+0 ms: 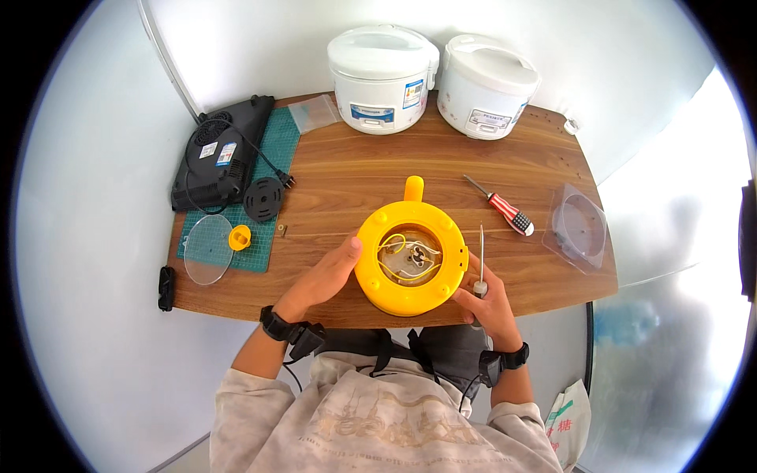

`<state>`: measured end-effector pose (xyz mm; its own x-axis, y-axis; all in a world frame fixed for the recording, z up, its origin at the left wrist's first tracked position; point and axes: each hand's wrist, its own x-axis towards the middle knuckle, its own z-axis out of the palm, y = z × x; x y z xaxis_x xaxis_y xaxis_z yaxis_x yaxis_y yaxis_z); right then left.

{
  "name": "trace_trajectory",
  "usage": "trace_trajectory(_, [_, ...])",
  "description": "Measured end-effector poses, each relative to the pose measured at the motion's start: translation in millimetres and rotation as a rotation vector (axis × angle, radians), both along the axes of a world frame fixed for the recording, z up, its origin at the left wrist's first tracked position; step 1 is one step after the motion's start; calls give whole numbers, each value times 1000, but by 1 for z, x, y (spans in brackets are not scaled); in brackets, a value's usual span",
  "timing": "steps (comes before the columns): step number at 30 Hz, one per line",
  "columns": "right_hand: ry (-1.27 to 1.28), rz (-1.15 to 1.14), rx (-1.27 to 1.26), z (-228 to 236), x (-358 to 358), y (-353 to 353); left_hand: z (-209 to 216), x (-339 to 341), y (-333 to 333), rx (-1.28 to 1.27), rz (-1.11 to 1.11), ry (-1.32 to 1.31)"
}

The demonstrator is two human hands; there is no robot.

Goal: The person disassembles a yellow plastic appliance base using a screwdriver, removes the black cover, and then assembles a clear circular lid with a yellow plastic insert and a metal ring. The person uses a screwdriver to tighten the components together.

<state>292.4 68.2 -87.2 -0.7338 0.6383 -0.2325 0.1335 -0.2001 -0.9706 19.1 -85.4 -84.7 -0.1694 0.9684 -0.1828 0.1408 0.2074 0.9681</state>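
A yellow electric pot (pixel 374 284) with a stubby handle lies bottom up at the table's front edge. Its underside is uncovered, showing yellow and white wires (pixel 410 272) around a small metal part in the middle. My left hand (pixel 327 272) grips the pot's left side, thumb by the rim; its other fingers are partly hidden. In my right hand (pixel 493 303) is a screwdriver (pixel 481 272), its thin metal shaft pointing away from me. The same hand's fingers touch the pot's right side.
Two white rice cookers (pixel 382 79) stand at the back. Right lie a striped-handle screwdriver (pixel 510 213) and a clear plastic tray (pixel 579 229). Left, a green mat (pixel 276 150) carries a black appliance (pixel 213 162) with cord, a black disc (pixel 262 199), and a clear lid (pixel 206 251) beside a yellow knob (pixel 240 237).
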Motion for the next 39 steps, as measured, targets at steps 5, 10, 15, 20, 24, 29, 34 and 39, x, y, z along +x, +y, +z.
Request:
trace_trajectory(5, [14,15,60,5,-1,1,19,6,-3,23,10,-3])
trace_trajectory(10, [-4,29,35,3,0,2,19,9,-4,28,38,28])
trace_trajectory(15, [-47,27,69,4,-12,2,9,-5,-1,-10,70,3])
trace_trajectory(20, [-138,86,101,19,-44,9,17,-25,3,-1,182,12])
trace_trajectory(24, [-120,109,150,23,-74,16,10,-41,8,113,329,70])
trace_trajectory(29, [-42,46,108,16,-110,25,-4,-72,14,58,426,148])
trace_trajectory(34, [5,59,42,6,-142,38,-1,-86,18,75,444,114])
trace_trajectory(39, [16,74,52,12,-163,41,0,-101,23,131,448,-1])
